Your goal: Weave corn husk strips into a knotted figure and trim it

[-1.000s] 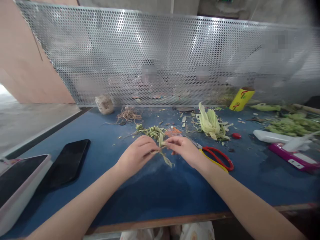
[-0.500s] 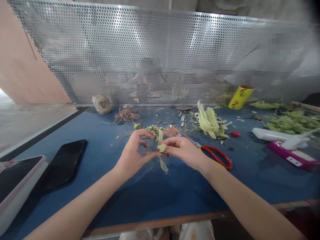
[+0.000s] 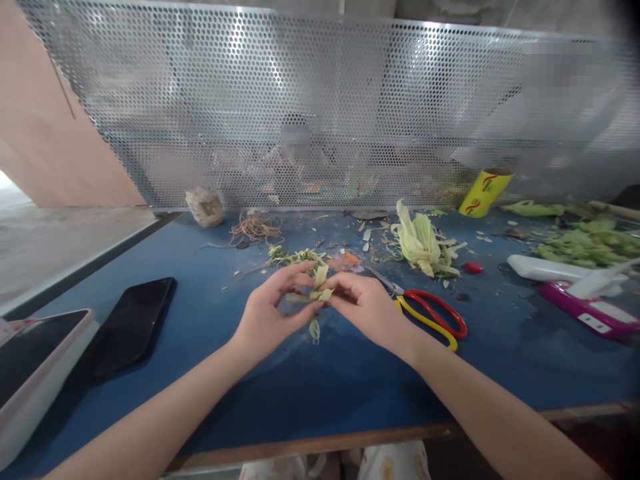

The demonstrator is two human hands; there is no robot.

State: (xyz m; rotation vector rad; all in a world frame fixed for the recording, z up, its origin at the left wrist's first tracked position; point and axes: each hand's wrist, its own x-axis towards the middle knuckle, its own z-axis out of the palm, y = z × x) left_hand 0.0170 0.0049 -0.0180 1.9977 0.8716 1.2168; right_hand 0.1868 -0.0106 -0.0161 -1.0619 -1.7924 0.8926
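Note:
A pale green corn husk strip (image 3: 321, 275) is pinched between my two hands above the middle of the blue table. My left hand (image 3: 273, 303) closes thumb and fingers on its left side. From the right, the fingertips of my right hand (image 3: 367, 307) press on a folded end of the same strip. A thin looped tail (image 3: 314, 330) hangs below the fingers. Just right of my right hand lie scissors (image 3: 435, 313) with red and yellow handles. A bundle of corn husks (image 3: 419, 241) stands farther back. Green husk scraps (image 3: 295, 255) lie behind my hands.
Left are a black phone (image 3: 133, 323) and a tablet-like device (image 3: 40, 360). Behind sit a twine heap (image 3: 256, 229), a wrapped lump (image 3: 205, 207) and a yellow tube (image 3: 485, 193) before a perforated metal screen (image 3: 340, 100). A purple power strip (image 3: 587, 310) lies right.
The upright part of the husk strip is now folded shorter, and its tail has shifted left. My right fingers have closed in nearer the left ones. The view has moved slightly.

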